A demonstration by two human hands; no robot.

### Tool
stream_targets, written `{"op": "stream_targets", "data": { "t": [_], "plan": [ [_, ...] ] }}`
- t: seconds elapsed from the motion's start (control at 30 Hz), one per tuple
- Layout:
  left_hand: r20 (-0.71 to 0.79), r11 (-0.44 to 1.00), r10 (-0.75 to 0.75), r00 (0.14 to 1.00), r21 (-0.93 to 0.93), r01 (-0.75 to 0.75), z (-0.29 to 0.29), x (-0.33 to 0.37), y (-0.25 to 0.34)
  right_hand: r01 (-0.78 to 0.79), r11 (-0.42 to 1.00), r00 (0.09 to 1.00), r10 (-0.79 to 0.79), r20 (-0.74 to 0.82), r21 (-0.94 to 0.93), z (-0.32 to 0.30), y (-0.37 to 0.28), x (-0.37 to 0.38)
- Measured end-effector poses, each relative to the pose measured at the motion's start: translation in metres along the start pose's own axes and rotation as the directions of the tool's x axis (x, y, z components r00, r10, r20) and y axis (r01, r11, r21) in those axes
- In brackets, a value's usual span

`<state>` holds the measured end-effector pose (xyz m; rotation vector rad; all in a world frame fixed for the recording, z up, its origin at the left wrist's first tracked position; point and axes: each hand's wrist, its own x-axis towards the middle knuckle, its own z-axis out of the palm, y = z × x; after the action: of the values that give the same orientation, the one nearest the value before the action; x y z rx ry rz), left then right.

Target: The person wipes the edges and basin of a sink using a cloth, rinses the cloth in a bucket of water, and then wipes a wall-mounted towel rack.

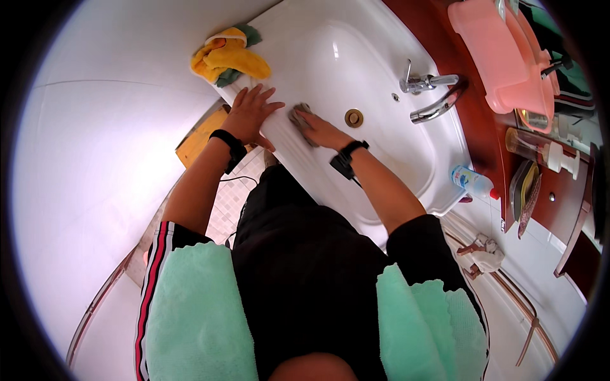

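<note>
In my right hand (323,131) is a grey-brown cloth (300,116), pressed against the inner front wall of the white sink (279,127). The fingers lie over the cloth, partly hiding it. My left hand (251,113) rests at the sink's front rim with its fingers spread and nothing in it. Just beyond that hand, a yellow cloth (238,62) with a green cloth (229,77) under it lies bunched on the sink's left corner. A brass drain (354,118) sits in the basin, to the right of my right hand.
A chrome faucet (438,82) stands on the sink's far side. On the right corner lies a clear bottle with a red cap (471,181). Pink plastic baskets (502,60), a pump bottle (540,151) and a red-brown shelf (508,184) line the right. A wooden stool (197,141) stands below the left corner.
</note>
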<state>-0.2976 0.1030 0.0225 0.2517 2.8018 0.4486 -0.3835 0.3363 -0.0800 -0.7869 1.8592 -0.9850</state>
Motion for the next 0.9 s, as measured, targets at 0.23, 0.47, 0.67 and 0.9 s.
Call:
{"op": "stream_targets", "data": {
  "t": [0.23,0.47,0.67,0.9],
  "plan": [
    [0.034,1.0,-0.017,0.999,-0.024,0.018,-0.002,-0.001,0.0,-0.206,0.964,0.967,0.227,0.114,-0.17,0.0,0.077,-0.22],
    [0.056,0.999,-0.039,0.998,-0.025,0.04,-0.002,0.001,0.0,-0.227,0.968,0.974,0.224,-0.034,-0.107,0.024,0.069,-0.182],
    [0.016,0.998,-0.019,1.0,-0.051,0.02,0.0,0.004,0.001,0.049,0.989,0.992,-0.064,-0.111,-0.137,0.015,0.019,0.01],
    [-0.005,0.999,-0.027,1.0,-0.024,0.027,0.003,-0.003,-0.003,0.208,0.59,0.87,-0.477,-0.128,-0.78,-0.038,-0.032,0.071]
  ]
}}
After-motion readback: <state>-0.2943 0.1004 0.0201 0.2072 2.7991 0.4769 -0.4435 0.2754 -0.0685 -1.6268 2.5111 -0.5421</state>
